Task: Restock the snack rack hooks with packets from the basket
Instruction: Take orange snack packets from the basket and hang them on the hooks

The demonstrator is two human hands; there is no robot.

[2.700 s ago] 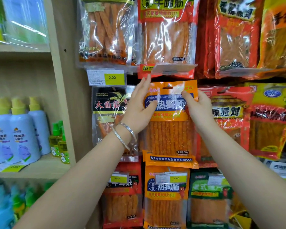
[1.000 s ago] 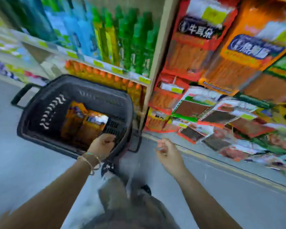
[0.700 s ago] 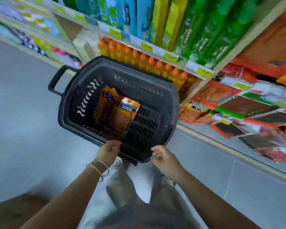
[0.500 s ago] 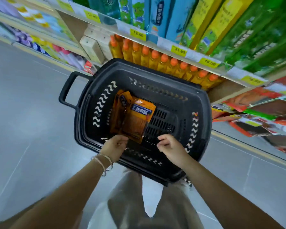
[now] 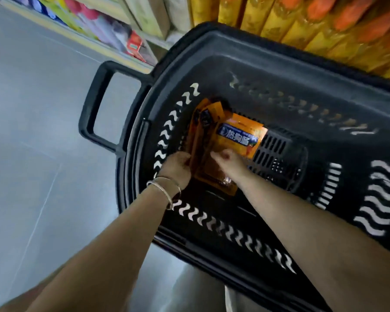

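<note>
A black plastic basket (image 5: 212,224) stands on the floor below me. Inside lie several orange snack packets; the top packet (image 5: 239,136) shows a blue label. Both my hands are down in the basket. My left hand (image 5: 177,166), with bracelets on the wrist, curls its fingers round the left edge of the packets (image 5: 200,140). My right hand (image 5: 229,162) rests on the top packet's lower half, its fingers reaching across the film. The snack rack hooks are out of view.
The basket's handle (image 5: 95,104) sticks out to the left over the grey tiled floor (image 5: 32,154). Orange-capped yellow bottles (image 5: 302,21) line the low shelf just behind the basket. Colourful boxes (image 5: 104,25) fill the bottom shelf further left.
I turned from the rack, where both hands hung a packet, and bent down to the basket. In the last half second both hands dropped from the basket's rim onto the packets.
</note>
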